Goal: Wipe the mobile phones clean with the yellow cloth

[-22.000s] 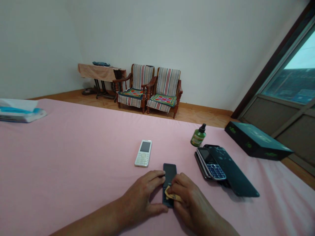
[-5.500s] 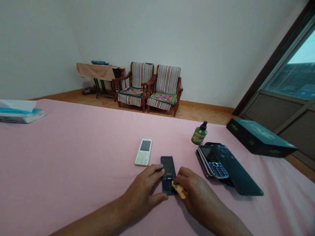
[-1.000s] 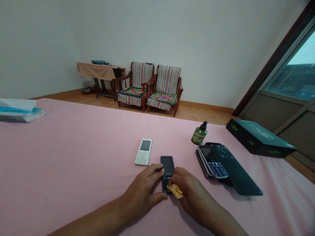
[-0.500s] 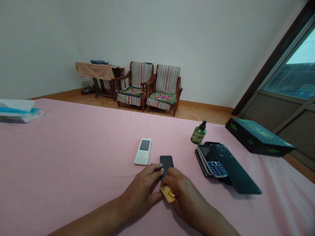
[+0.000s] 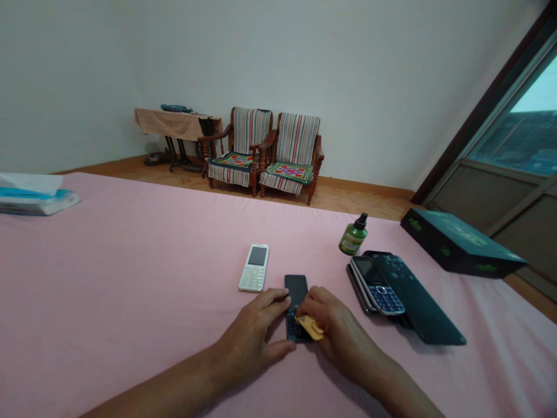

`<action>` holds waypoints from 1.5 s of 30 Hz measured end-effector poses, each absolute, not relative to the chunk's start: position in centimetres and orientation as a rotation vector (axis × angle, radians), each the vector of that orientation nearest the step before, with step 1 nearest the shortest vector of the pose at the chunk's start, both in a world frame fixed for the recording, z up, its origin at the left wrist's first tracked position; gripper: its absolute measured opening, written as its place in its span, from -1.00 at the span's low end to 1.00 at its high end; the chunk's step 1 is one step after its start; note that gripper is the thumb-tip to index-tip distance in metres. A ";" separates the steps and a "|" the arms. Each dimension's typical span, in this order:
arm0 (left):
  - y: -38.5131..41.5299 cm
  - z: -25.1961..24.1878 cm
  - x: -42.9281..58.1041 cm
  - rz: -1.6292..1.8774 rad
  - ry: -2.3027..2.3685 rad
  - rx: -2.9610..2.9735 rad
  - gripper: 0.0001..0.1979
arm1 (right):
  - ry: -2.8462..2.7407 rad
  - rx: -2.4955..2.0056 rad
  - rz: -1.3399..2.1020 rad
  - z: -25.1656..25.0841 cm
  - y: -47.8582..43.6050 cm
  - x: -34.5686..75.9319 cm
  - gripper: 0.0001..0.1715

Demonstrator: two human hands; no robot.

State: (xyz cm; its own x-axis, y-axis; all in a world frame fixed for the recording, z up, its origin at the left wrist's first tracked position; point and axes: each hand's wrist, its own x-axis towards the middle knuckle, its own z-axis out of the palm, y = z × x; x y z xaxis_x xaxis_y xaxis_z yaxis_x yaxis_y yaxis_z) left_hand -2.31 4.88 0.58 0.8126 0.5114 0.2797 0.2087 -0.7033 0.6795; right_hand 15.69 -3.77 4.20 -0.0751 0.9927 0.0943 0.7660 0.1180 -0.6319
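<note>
Head view: a black slider phone [image 5: 296,290] lies on a pink bedsheet [image 5: 130,261], lower centre of the frame, its keypad exposed. The left hand [image 5: 250,331] clasps its side edge; the right hand [image 5: 335,325] pinches a yellow cloth [image 5: 310,327] against the keypad, leaving the upper half uncovered. Nearby, left, lies a white candybar phone [image 5: 253,267]; right, a blue-keyed phone [image 5: 376,293] rests against a dark handset [image 5: 418,302], below a green spray bottle [image 5: 353,237].

Dim window [image 5: 526,142] light, soft shadow under right hand [image 5: 342,328]
</note>
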 end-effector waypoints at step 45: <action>4.9 0.3 -2.5 0.584 0.536 2.335 -0.31 | -1.844 -1.619 0.746 4.0 -4.9 16.7 -0.60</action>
State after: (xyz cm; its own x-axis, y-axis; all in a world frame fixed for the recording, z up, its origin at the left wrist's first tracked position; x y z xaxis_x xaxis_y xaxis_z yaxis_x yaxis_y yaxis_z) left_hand -2.50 4.89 0.35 0.8160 0.5144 0.2637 0.2180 -0.6962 0.6839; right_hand 16.71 -4.92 3.99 -0.1057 0.9929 0.0545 0.6754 0.1119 -0.7289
